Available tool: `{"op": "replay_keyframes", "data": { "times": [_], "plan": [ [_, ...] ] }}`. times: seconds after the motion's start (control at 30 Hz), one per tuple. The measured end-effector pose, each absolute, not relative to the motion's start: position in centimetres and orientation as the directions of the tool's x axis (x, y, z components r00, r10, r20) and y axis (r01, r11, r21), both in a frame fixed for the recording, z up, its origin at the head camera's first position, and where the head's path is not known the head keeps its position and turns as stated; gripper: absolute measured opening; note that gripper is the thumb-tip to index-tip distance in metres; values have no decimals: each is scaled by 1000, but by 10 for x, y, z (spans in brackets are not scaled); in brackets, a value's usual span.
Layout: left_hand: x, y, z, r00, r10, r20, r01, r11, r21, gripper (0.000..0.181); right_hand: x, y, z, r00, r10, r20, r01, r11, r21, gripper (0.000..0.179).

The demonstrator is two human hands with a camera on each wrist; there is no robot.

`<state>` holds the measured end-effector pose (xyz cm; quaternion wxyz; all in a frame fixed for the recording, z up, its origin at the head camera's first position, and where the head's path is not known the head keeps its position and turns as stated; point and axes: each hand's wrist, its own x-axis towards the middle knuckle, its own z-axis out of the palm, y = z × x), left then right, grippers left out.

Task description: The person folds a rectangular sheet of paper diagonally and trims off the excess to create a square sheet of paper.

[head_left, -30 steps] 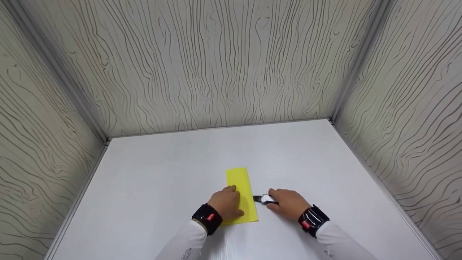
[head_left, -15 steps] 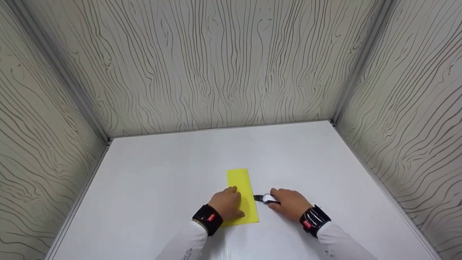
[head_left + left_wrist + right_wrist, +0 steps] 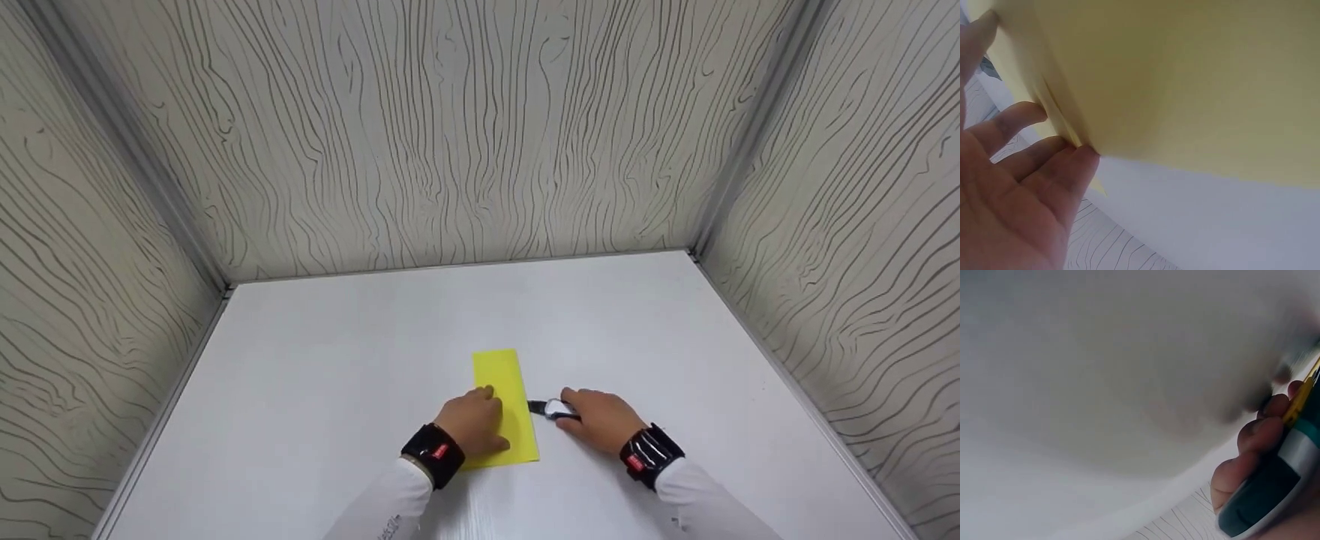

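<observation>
A folded yellow sheet of paper (image 3: 496,367) lies lengthwise on the white table. My left hand (image 3: 474,424) presses on its left part with spread, slightly bent fingers. In the left wrist view, those fingertips (image 3: 1085,154) push a small crease into the paper (image 3: 1185,84). To the right, my right hand (image 3: 606,420) grips a utility knife (image 3: 559,409), whose dark tip meets the paper's long right edge. Curled fingers (image 3: 1241,469) wrap the knife's dark green and grey handle (image 3: 1266,498) in the right wrist view; its front end leaves that frame.
The white tabletop (image 3: 337,352) spreads around the paper on every side. Wood-grain patterned panels (image 3: 450,150) enclose it at the back, left and right, joined by grey metal corner posts (image 3: 727,180).
The knife tip has slid slightly away from me along the paper's right edge, with the right hand following. My left hand keeps its place on the paper.
</observation>
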<state>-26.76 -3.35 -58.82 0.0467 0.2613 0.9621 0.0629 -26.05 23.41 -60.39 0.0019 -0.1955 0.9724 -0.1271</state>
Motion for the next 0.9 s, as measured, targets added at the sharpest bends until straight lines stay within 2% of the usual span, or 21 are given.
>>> {"op": "replay_keyframes", "data": {
  "times": [0.23,0.43,0.67,0.9],
  "plan": [
    [-266,-34,-587,-859,509,-52,502,858,106,54,-259,232,-603,-928,-370,33,-367,897,-247,25],
    [-267,-33,-587,-856,512,-72,503,857,110,55,-261,231,-600,-934,-356,20,-348,898,-269,25],
    [-265,-34,-586,-854,516,-64,504,852,143,49,-263,232,-604,-944,-329,27,-324,907,-268,26],
    [-266,-33,-585,-855,512,-78,501,856,129,55,-265,230,-602,-941,-338,39,-335,903,-270,25]
  ]
}}
